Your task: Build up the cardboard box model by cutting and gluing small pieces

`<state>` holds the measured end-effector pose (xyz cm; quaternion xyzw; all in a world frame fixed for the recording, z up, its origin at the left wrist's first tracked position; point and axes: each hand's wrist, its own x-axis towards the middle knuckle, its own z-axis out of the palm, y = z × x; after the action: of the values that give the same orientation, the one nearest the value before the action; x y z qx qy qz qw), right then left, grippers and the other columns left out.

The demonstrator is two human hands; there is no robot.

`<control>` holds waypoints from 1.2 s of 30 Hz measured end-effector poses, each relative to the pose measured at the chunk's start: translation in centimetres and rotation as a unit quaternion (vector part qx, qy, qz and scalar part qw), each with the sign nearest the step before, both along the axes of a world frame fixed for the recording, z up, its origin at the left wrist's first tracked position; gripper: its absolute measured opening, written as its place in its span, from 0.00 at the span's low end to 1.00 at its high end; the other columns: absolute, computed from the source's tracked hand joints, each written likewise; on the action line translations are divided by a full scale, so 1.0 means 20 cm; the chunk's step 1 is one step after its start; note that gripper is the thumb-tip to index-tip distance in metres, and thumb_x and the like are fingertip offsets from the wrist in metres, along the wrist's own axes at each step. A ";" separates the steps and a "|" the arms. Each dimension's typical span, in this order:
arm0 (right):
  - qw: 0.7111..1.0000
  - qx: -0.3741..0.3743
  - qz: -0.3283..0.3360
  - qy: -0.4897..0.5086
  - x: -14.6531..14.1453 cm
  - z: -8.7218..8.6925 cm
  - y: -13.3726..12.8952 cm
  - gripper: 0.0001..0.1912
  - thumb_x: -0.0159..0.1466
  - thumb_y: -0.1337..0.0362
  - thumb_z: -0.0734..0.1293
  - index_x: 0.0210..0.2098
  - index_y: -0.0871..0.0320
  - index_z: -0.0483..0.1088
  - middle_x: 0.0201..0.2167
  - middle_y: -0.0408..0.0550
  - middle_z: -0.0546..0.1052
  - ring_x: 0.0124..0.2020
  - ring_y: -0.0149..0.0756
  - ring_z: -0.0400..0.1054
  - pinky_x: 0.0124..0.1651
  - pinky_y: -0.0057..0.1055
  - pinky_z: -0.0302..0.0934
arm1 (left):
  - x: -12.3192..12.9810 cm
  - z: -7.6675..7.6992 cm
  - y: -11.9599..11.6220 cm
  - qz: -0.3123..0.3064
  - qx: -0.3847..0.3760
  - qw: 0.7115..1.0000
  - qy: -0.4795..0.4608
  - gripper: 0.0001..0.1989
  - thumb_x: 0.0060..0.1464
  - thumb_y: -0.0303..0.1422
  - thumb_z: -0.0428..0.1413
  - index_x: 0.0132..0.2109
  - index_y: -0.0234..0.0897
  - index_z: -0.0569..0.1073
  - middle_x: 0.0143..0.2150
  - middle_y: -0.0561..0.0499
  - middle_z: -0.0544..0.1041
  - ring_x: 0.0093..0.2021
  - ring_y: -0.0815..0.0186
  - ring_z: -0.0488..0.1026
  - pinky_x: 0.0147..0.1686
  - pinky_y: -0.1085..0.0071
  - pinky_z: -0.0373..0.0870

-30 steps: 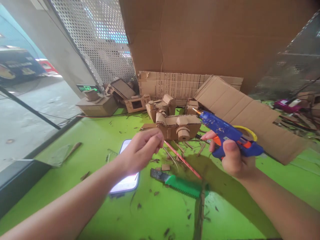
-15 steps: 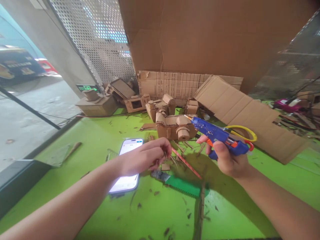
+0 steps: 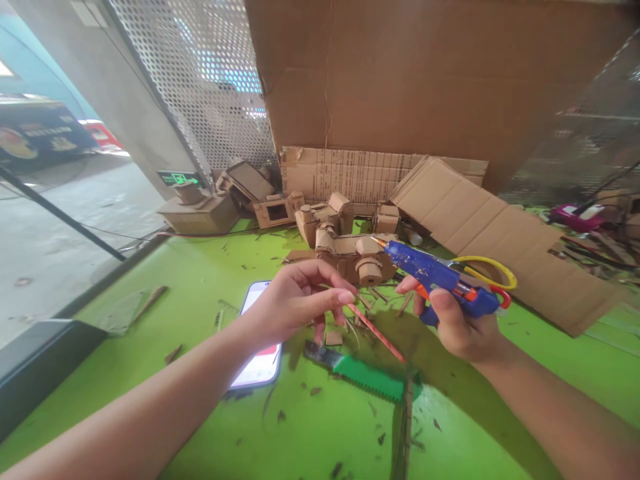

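- Head view: right hand wraps fingers round glue gun.
- Left hand half-curled; cannot tell its hold.
- Nozzle, if hot, could burn it, swung towards seven o'clock.

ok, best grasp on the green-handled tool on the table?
Mid green handle, probably from above on the near side: it lies flat, the dark end points left with the left hand close by, and a brown strip overlaps its right end.

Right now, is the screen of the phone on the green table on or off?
On: the phone shows a bright white display, though the left hand hides part of it.
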<state>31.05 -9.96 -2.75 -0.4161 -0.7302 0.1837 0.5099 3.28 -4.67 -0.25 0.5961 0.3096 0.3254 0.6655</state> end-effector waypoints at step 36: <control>0.985 0.025 0.141 -0.100 -0.04 0.08 -0.02 0.19 0.74 0.48 0.61 0.33 0.53 0.69 0.25 0.43 0.73 0.24 0.35 0.67 0.28 0.35 0.57 | 0.02 0.02 -0.01 0.034 -0.106 0.982 -0.150 0.11 0.58 0.35 0.68 0.42 0.32 0.78 0.29 0.53 0.79 0.23 0.75 0.74 0.25 0.81 0.78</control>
<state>30.21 -10.35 -1.12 -0.3122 -0.8331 0.1927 0.4139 3.74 -4.84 0.08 0.4557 0.2595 0.3987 0.7523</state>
